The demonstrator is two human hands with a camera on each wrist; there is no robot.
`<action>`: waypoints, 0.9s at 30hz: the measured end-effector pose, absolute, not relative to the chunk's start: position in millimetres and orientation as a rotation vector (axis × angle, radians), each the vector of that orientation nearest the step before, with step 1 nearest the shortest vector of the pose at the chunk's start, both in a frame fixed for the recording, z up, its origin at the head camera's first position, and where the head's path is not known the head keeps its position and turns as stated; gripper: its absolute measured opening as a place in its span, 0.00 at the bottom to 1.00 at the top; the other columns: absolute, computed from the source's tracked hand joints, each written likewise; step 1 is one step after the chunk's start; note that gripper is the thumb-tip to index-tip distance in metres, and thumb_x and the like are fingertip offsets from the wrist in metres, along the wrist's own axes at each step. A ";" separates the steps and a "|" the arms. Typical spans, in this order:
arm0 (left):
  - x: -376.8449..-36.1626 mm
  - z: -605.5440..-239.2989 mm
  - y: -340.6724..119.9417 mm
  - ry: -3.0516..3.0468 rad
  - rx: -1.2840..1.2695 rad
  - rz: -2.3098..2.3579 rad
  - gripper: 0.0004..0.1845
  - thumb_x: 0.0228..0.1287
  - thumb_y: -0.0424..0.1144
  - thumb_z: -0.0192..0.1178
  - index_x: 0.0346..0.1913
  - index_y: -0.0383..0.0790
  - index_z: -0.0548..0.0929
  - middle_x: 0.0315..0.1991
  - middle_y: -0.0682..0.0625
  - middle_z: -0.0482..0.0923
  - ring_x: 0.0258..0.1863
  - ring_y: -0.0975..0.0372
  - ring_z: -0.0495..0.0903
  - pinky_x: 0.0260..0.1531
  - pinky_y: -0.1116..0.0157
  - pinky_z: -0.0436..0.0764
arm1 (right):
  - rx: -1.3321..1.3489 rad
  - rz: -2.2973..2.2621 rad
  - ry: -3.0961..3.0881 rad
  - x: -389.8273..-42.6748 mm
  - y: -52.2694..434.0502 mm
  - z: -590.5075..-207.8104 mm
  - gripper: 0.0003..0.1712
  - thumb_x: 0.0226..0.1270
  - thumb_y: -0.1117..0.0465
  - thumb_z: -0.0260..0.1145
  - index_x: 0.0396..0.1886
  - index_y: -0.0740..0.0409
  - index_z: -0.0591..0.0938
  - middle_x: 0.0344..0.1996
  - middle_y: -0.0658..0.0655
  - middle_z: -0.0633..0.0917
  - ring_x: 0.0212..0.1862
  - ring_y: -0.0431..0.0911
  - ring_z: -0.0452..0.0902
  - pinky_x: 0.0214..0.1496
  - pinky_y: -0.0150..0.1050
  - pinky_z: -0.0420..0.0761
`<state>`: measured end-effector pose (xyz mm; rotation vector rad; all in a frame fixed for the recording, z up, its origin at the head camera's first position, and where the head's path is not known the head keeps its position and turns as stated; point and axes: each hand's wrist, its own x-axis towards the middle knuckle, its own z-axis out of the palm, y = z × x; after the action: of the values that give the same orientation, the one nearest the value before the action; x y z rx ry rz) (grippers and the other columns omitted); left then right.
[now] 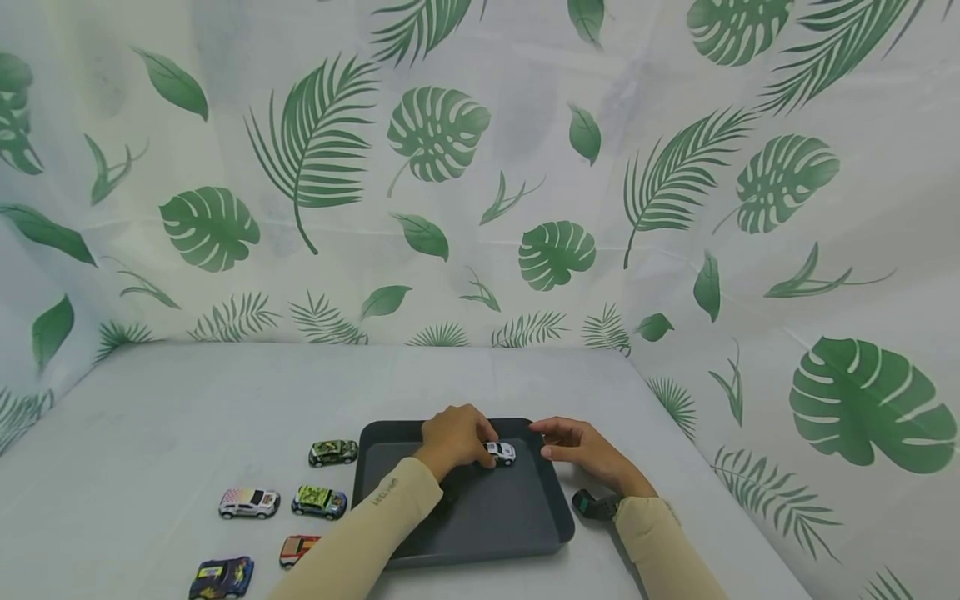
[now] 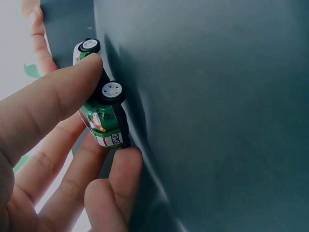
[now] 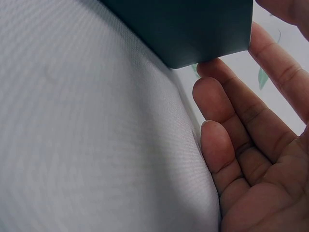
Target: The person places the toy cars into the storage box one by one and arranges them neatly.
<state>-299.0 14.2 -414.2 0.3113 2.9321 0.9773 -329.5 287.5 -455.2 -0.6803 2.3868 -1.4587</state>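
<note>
My left hand (image 1: 455, 437) is over the far part of a dark grey tray (image 1: 495, 521), pinching a small white and green toy car (image 1: 501, 453) between thumb and fingers. In the left wrist view, the toy car (image 2: 104, 121) shows its white wheels and a green end, close above the tray floor. My right hand (image 1: 588, 450) is at the tray's far right corner. Its fingers are loosely bent, with fingertips right at the tray's edge. In the right wrist view, the tray's outer wall (image 3: 193, 34) stands beside these fingers.
Left of the tray lie several toy cars: a dark camouflage one (image 1: 333, 452), a green-yellow one (image 1: 319, 502), a white-pink one (image 1: 249, 503), a red one (image 1: 297, 550) and a dark blue one (image 1: 222, 578). A leaf-print cloth (image 1: 480, 192) hangs behind the white table (image 1: 187, 417).
</note>
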 end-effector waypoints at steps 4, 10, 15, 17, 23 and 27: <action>-299.9 -417.0 16.0 2.939 0.293 0.938 0.14 0.45 0.37 0.89 0.34 0.53 0.94 0.35 0.56 0.89 0.37 0.57 0.83 0.41 0.51 0.78 | -0.684 -1.461 2.381 -328.7 287.2 -454.5 0.27 0.77 0.62 0.70 0.71 0.69 0.80 0.64 0.70 0.82 0.57 0.53 0.78 0.63 0.48 0.76; -299.8 -417.3 16.7 2.945 0.287 0.908 0.15 0.45 0.38 0.89 0.35 0.53 0.94 0.35 0.57 0.88 0.36 0.57 0.83 0.42 0.51 0.78 | -0.683 -1.462 2.389 -328.8 286.8 -454.0 0.27 0.77 0.63 0.70 0.70 0.70 0.80 0.65 0.70 0.82 0.58 0.53 0.78 0.63 0.48 0.76; -300.6 -417.3 15.2 2.932 0.295 0.921 0.17 0.44 0.39 0.90 0.37 0.52 0.95 0.36 0.56 0.90 0.38 0.56 0.84 0.44 0.50 0.79 | -0.683 -1.467 2.378 -329.7 287.2 -455.5 0.27 0.77 0.63 0.70 0.71 0.70 0.79 0.65 0.70 0.82 0.58 0.52 0.78 0.63 0.48 0.76; -300.0 -416.0 13.4 2.926 0.305 0.926 0.17 0.44 0.39 0.90 0.39 0.51 0.95 0.38 0.56 0.90 0.40 0.55 0.85 0.45 0.49 0.79 | -0.682 -1.470 2.371 -330.1 287.2 -456.5 0.27 0.77 0.63 0.70 0.71 0.70 0.79 0.65 0.70 0.82 0.58 0.52 0.78 0.63 0.48 0.76; -298.3 -407.4 5.1 2.896 0.345 0.982 0.18 0.46 0.37 0.88 0.43 0.51 0.95 0.40 0.56 0.91 0.45 0.54 0.86 0.50 0.45 0.80 | -0.683 -1.481 2.355 -329.5 286.8 -455.7 0.27 0.78 0.63 0.69 0.71 0.70 0.79 0.65 0.70 0.82 0.58 0.52 0.78 0.63 0.47 0.76; -298.1 -398.3 -0.6 2.860 0.381 1.031 0.19 0.48 0.37 0.87 0.45 0.51 0.95 0.42 0.56 0.91 0.47 0.56 0.87 0.49 0.47 0.81 | -0.696 -1.484 2.353 -329.4 287.4 -454.7 0.27 0.78 0.63 0.69 0.71 0.70 0.79 0.64 0.70 0.82 0.58 0.52 0.78 0.62 0.45 0.77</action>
<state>-298.1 -0.6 -398.3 0.3807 2.8600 1.0312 -329.4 287.4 -454.7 -0.6962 2.3529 -1.4844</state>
